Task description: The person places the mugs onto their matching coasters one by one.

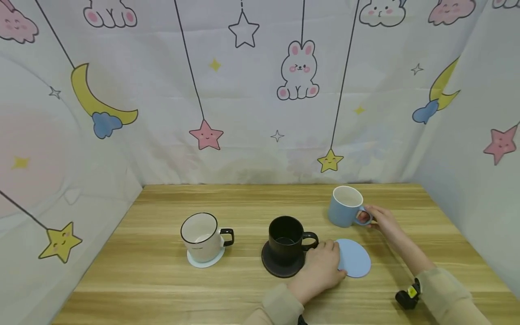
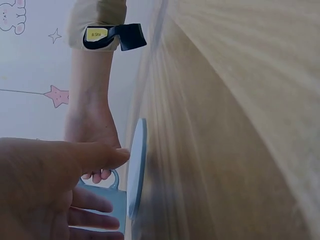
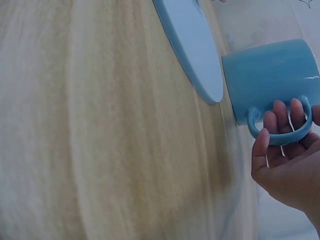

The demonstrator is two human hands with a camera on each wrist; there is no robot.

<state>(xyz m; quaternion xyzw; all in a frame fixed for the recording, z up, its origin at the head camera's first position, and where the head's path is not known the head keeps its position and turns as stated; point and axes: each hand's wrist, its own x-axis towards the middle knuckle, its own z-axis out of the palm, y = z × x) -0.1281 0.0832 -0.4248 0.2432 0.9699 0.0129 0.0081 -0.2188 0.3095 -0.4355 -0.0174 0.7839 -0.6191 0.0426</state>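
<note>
A light blue mug (image 1: 343, 211) stands upright on the wooden table at the right rear. My right hand (image 1: 379, 217) holds its handle, fingers curled through the loop in the right wrist view. In front of that mug lies a round blue coaster (image 1: 355, 258) with nothing on it. My left hand (image 1: 322, 266) is at the coaster's left side, its thumb (image 2: 112, 156) at the rim and its fingers loosely extended in the left wrist view. Just left of this hand, a black mug (image 1: 285, 239) stands on a black coaster (image 1: 283, 270).
A white mug (image 1: 200, 239) with a dark rim and black handle stands on a pale coaster (image 1: 206, 262) at the left of the table (image 1: 162, 289). A patterned cloth (image 1: 252, 104) hangs behind the table and along both sides.
</note>
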